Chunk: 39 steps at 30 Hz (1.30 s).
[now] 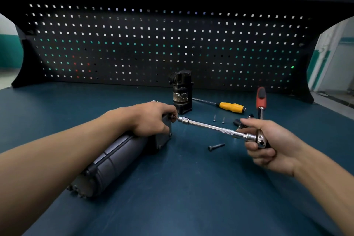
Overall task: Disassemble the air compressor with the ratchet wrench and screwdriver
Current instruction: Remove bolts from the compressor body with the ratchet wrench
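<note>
Air compressor (pixel 115 159) lies on its side on the bench mat (pixel 191 207), left of centre, with its near end cap towards the camera. Left hand (pixel 151 119) curls over its far end block, hiding the fastener; the fingertips meet the socket. Ratchet wrench (pixel 210 126) spans the gap to the right. Loose bolt (pixel 216 147) lies on open mat below the wrench. Right hand (pixel 268 143) is closed round the ratchet head, the handle hidden in its palm. Behind lie the screwdriver (pixel 230 107) and two small screws (pixel 214 118).
</note>
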Each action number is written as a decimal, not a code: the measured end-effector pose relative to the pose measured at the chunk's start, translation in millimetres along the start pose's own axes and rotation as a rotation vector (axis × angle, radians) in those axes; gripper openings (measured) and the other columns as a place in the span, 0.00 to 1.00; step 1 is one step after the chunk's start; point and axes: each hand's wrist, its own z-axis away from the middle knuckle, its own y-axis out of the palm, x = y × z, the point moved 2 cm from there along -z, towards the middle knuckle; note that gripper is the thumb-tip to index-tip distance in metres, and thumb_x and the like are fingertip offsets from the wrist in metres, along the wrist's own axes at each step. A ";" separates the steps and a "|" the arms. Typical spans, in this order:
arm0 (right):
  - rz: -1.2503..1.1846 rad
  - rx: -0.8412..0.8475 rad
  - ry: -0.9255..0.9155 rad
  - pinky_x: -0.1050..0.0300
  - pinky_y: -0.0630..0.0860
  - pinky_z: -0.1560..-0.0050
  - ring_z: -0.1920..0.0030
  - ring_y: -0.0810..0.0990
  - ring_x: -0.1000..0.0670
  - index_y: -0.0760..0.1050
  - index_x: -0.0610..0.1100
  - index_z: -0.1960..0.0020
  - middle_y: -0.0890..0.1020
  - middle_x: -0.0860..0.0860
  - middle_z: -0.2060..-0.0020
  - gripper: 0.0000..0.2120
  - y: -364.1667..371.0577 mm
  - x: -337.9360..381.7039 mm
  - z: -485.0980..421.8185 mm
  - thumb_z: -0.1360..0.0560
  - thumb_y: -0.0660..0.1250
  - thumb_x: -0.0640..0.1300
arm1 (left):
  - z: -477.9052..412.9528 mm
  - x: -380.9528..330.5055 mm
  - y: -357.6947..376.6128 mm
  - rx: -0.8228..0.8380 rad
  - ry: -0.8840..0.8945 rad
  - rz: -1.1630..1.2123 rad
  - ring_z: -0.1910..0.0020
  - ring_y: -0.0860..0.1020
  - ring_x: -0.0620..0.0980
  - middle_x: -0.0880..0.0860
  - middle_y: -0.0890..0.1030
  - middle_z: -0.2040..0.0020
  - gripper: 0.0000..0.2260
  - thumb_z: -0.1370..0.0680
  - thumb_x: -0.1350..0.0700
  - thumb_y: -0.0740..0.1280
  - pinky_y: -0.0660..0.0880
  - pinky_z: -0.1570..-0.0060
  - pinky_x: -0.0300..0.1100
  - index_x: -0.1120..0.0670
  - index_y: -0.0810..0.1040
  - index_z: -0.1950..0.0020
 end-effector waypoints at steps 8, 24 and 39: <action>0.215 -0.136 -0.292 0.64 0.56 0.82 0.81 0.61 0.52 0.82 0.41 0.60 0.72 0.43 0.76 0.17 0.2 1.1 1.2 0.24 0.69 0.55 | 1.0 -1.1 -0.6 0.000 -0.003 0.014 0.49 0.75 0.53 0.51 0.78 0.49 0.12 0.26 0.54 0.70 0.73 0.44 0.51 0.44 0.73 0.46; 0.700 -0.378 -0.958 0.54 0.68 0.70 0.70 0.71 0.42 0.82 0.43 0.63 0.74 0.41 0.73 0.16 -3.0 3.0 2.1 0.23 0.69 0.53 | 0.7 1.9 -0.6 -0.003 -0.017 0.044 0.48 0.75 0.51 0.50 0.78 0.48 0.14 0.27 0.55 0.70 0.73 0.42 0.49 0.45 0.76 0.42; 0.697 -0.467 -0.886 0.69 0.69 0.68 0.68 0.76 0.50 0.83 0.44 0.63 0.81 0.45 0.70 0.18 -2.8 -1.3 0.2 0.22 0.67 0.56 | 1.7 0.7 -0.9 -0.025 -0.007 0.028 0.51 0.74 0.50 0.48 0.78 0.50 0.14 0.27 0.54 0.70 0.73 0.47 0.45 0.45 0.75 0.43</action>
